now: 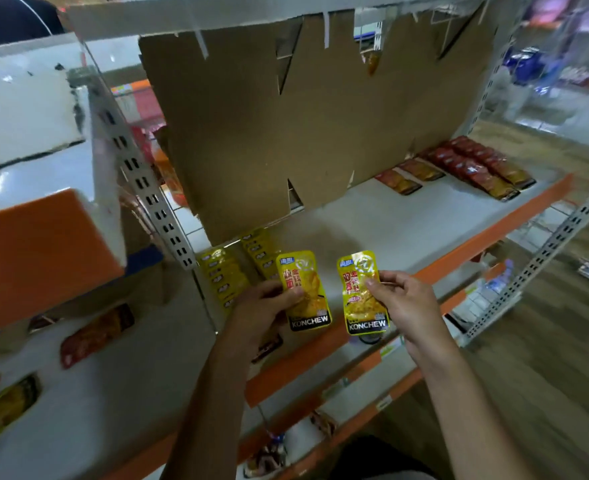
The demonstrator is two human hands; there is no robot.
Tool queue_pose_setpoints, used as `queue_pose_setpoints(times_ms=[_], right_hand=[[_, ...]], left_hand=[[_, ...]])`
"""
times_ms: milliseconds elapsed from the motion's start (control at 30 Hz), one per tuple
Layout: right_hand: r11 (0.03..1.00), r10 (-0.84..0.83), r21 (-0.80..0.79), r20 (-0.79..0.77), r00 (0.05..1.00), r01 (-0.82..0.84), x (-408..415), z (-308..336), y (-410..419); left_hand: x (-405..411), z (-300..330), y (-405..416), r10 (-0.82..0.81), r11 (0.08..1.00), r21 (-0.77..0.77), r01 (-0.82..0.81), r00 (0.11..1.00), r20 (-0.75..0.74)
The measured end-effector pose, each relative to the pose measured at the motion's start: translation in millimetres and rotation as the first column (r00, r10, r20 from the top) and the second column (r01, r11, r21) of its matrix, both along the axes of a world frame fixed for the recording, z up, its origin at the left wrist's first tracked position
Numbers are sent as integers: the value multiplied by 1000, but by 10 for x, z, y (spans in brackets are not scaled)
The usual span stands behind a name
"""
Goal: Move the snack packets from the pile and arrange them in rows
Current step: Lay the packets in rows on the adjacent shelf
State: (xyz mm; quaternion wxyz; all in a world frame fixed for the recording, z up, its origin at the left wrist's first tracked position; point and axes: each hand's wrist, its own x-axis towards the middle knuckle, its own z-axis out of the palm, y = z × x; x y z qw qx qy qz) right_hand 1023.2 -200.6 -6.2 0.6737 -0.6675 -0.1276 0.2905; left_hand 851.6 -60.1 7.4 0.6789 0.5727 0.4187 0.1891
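- Your left hand point(269, 303) pinches one yellow KONCHEW packet point(305, 292) by its left edge, held upright above the near shelf edge.
- Your right hand point(402, 303) pinches a 2nd KONCHEW packet point(362, 294) by its right edge; packets side by side, not touching.
- Yellow packet rows point(223, 277) lie on the white shelf point(390, 220), far-left, under the cardboard sheet point(303, 116).
- Red packet rows point(473, 164) at far right.

Two held yellow packets point(305, 292); two yellow rows point(222, 275); one cardboard sheet point(321, 116).

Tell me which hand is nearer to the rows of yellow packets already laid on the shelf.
Left. The left hand is just beside the yellow rows, to their right; the right hand is farther right, holding its own packet.
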Motion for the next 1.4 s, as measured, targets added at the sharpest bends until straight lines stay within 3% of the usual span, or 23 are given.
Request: queue_pose_setpoints(times_ms=[133,333,633,900,1233,1400], right_hand=[[1000,23,-13,9,1000,-23,301,-8,81],[989,134,-54,-1,991,-134,1046,-88,286],[917,386,-111,2,922,-384,1981,-58,641],[856,508,-136,40,860,-499,2278,-81,927],[799,592,-179,62,804,-575,2382,-88,1235],[798,597,-160,80,798,-581,2360,-94,1408]], left_hand=[[270,1,84,13,997,74,-9,999,-49],[857,7,137,178,982,70,-175,983,-40],[1598,-102,44,446,878,267,-397,881,-159],[1886,-118,150,560,797,458,-394,766,-316],[1984,-188,609,638,742,603,-294,588,-498],[2011,-217,781,640,743,617,-261,546,-540]])
